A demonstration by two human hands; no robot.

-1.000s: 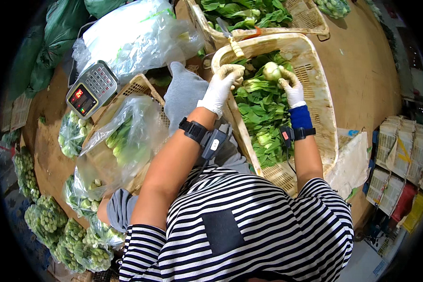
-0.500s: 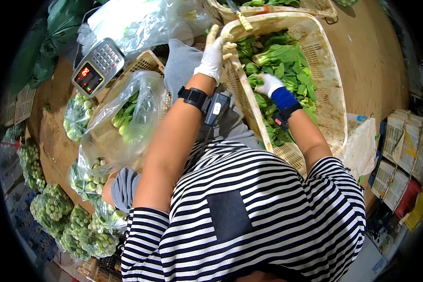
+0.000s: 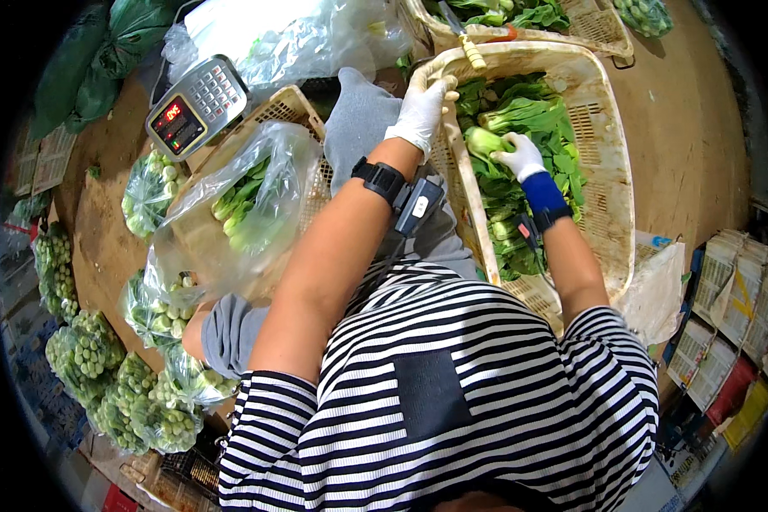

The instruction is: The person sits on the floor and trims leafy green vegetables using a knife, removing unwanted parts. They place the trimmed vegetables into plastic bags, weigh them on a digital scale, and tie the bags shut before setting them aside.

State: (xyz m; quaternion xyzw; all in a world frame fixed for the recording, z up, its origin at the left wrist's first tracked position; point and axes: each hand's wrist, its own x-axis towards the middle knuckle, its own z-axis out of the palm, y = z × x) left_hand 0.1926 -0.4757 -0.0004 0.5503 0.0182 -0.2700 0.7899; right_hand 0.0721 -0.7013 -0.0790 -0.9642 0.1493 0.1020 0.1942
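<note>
My left hand [image 3: 420, 113], in a white glove, is at the left rim of a pale plastic crate [image 3: 616, 154]; its fingers are apart and nothing shows in them. Inside the crate lies a heap of leafy bok choy [image 3: 520, 115]. My gloved right hand [image 3: 520, 157], with a blue wristband, reaches into this heap and has its fingers closed on the pale stem end of one bok choy [image 3: 484, 143]. Left of my knee, a clear plastic bag [image 3: 198, 235] spread over a smaller crate [image 3: 288, 101] has some bok choy in it.
A digital scale display [image 3: 198, 107] with a keypad stands at the upper left. Filled bags of greens [image 3: 85, 352] line the left side. A knife [image 3: 469, 49] rests at the rim of a second crate [image 3: 563, 38] beyond. Clear plastic bags [image 3: 316, 38] lie at the top.
My right hand has closed on a bok choy, whose pale stem end is now raised toward the crate's left side. The left hand stays by the rim. The whole view has shifted slightly.
</note>
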